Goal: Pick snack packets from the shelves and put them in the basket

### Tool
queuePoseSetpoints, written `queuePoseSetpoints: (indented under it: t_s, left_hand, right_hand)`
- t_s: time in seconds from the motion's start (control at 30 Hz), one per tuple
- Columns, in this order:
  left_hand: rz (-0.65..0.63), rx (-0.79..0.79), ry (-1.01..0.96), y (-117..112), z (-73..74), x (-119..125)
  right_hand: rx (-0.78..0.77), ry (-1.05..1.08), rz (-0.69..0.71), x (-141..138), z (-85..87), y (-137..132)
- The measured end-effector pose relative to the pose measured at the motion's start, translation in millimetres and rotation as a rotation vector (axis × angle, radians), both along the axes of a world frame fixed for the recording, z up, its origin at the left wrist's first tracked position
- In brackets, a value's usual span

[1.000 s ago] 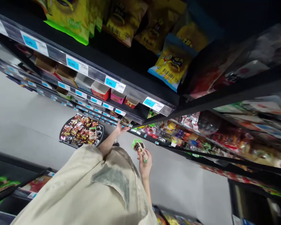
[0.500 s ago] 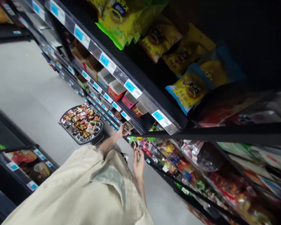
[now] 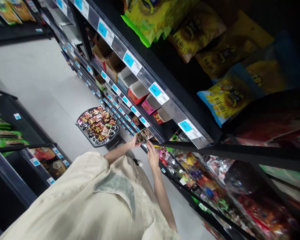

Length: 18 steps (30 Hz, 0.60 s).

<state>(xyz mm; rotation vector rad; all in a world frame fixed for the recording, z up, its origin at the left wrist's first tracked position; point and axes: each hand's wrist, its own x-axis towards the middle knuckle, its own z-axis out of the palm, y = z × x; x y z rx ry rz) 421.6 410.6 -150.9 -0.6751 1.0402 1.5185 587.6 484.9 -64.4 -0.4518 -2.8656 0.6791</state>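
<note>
My left hand (image 3: pixel 133 142) is stretched out to a low shelf and grips a few small dark snack packets (image 3: pixel 144 135) by their edge. Just beside it, my right hand (image 3: pixel 152 155) reaches up to the same spot, its back toward me. Its fingertips meet the packets and the shelf rail (image 3: pixel 162 144), so what they hold is hidden. The green packet seen earlier does not show. My beige sleeve and top fill the lower left.
A black basket (image 3: pixel 91 141) full of red and dark snack packets stands on the grey floor left of my hands. Shelves with blue price tags (image 3: pixel 156 90), open cartons (image 3: pixel 137 92) and yellow crisp bags (image 3: pixel 225 100) rise at right. Another shelf unit (image 3: pixel 20 146) is at left.
The view has swung right and closer to the shelves. My right hand rose from mid-air to the shelf beside my left hand, and its green packet went out of sight. My left hand now shows packets.
</note>
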Motion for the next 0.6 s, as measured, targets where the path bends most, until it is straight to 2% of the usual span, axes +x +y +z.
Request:
queuePoseSetpoints:
  t_s: [0.17, 0.3, 0.47, 0.6]
  left_hand:
    - [0.006, -0.038, -0.085, 0.6, 0.5, -3.6]
    - [0.014, -0.039, -0.112, 0.6, -0.8, -5.3]
    - [0.022, -0.043, -0.124, 0.3, -1.1, -6.2]
    - [0.012, -0.057, -0.136, -0.6, -1.9, -6.6]
  right_hand:
    - [0.086, -0.082, 0.049, -7.2, -9.1, 5.4]
    - [0.129, -0.153, 0.102, -6.7, -9.0, 13.1]
    - [0.118, -0.177, 0.165, -4.5, -7.5, 16.0]
    - [0.115, -0.186, 0.142, -2.3, -14.4, 14.6]
